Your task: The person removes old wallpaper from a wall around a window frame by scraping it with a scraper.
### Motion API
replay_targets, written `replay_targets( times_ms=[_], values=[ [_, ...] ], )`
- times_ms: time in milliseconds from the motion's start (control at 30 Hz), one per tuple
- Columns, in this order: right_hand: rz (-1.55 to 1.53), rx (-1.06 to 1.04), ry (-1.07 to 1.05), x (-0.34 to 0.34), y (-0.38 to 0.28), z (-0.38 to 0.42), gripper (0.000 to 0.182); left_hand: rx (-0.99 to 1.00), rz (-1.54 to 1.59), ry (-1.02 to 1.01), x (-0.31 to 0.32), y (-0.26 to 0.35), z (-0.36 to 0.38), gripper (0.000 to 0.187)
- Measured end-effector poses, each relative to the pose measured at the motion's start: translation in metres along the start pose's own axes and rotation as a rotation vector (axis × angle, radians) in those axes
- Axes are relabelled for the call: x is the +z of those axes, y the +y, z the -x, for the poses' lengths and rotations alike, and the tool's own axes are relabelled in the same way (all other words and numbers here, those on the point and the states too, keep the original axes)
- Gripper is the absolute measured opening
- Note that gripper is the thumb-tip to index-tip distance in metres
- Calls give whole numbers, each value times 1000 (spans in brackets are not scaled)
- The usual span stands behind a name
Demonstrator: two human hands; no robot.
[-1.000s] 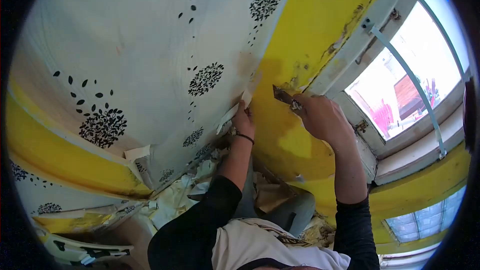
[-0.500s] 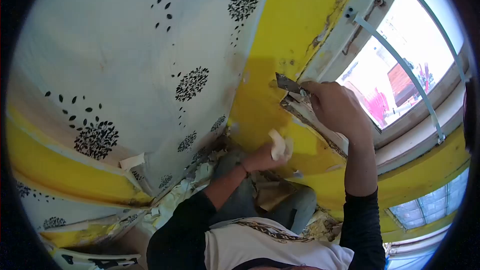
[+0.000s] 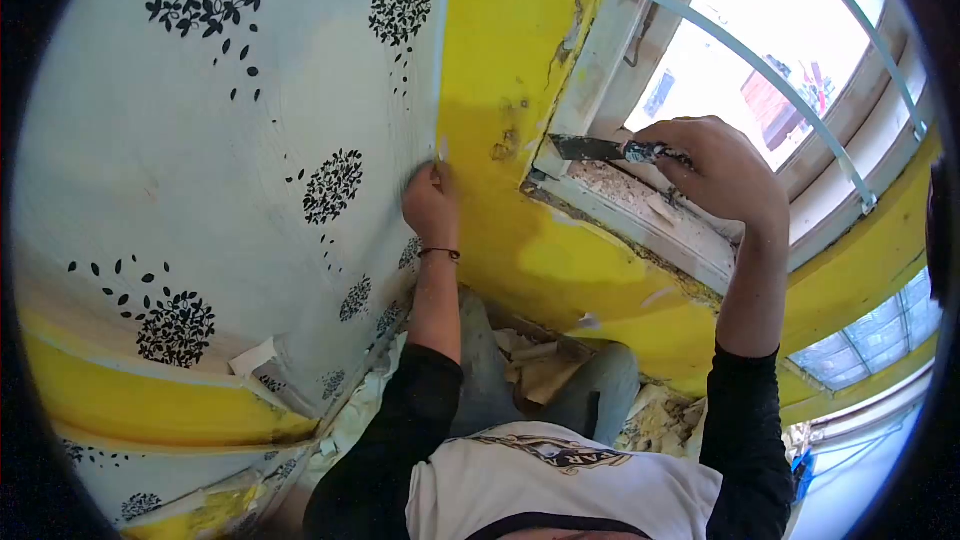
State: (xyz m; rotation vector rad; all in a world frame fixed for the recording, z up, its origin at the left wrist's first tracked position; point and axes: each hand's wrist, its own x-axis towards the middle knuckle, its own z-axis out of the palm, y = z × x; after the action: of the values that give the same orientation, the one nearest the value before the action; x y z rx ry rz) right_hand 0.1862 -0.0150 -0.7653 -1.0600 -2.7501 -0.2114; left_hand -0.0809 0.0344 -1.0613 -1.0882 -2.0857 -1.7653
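My right hand (image 3: 722,172) is closed round the handle of a paint-spattered scraper (image 3: 590,148). Its dark flat blade points left, over the corner of the window frame. At the seam where the white patterned wallpaper (image 3: 250,90) meets the yellow wall (image 3: 490,50), my left hand (image 3: 430,210) presses its fingers together against the surface. A small pale flake (image 3: 442,147) shows just above those fingertips. Whatever lies between the fingers is hidden.
Debris lies on the window sill (image 3: 650,210), and curved pale bars (image 3: 770,70) cross the window. Torn wallpaper (image 3: 265,365) hangs low on the left wall. Between and beside my legs are heaps of paper scraps (image 3: 660,418).
My left hand has risen to the wall seam, and the pale scrap it held is out of sight. The scraper blade has swung level. My view has shifted right.
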Motion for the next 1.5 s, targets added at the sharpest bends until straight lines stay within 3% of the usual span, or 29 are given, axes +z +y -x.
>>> replay_targets(
  times_ms=[167, 267, 533, 633, 733, 800, 867, 967, 1033, 1100, 1133, 1200, 1300, 1500],
  values=[
    [40, -39, -49, 18, 3, 7, 27, -78, 5, 44, 10, 10, -4, 20],
    [48, 82, -151, 21, 0, 16, 27, -71, 31, 64, 10, 9, -6, 17],
    [-4, 83, 0, 72, 0, 47, 32, -54, -16, 72, 12, 13, -11, 11],
    [89, 46, 29, 105, 2, 39, 33, -4, 109, 56, 10, 25, -4, 10],
    [154, -18, 22, 107, 8, 43, 33, 152, 273, -76, 10, 37, 8, 4],
    [205, -20, -92, 83, 12, 52, 34, 302, 382, -170, 9, 41, 21, 10],
    [158, 72, -210, 75, 12, 44, 37, 331, 359, -165, 8, 45, 27, 14],
    [177, -107, 3, 92, 7, 24, 38, 325, 352, -195, 1, 57, 36, 19],
    [199, -72, -13, 95, 13, 36, 37, 295, 361, -205, 3, 63, 36, 20],
    [217, 11, -113, 83, 20, 57, 38, 486, 236, -153, -2, 61, 42, 25],
    [225, 17, -109, 71, 29, 70, 38, 490, 246, -151, -4, 61, 47, 25],
    [54, 191, -57, 55, 44, 90, 35, 629, 202, -276, -7, 65, 61, 30],
    [56, 196, 60, 58, 62, 95, 32, 651, 301, -391, -5, 80, 79, 36],
    [16, 259, 204, 79, 79, 80, 35, 780, 226, -371, -10, 117, 78, 43]
  ],
)
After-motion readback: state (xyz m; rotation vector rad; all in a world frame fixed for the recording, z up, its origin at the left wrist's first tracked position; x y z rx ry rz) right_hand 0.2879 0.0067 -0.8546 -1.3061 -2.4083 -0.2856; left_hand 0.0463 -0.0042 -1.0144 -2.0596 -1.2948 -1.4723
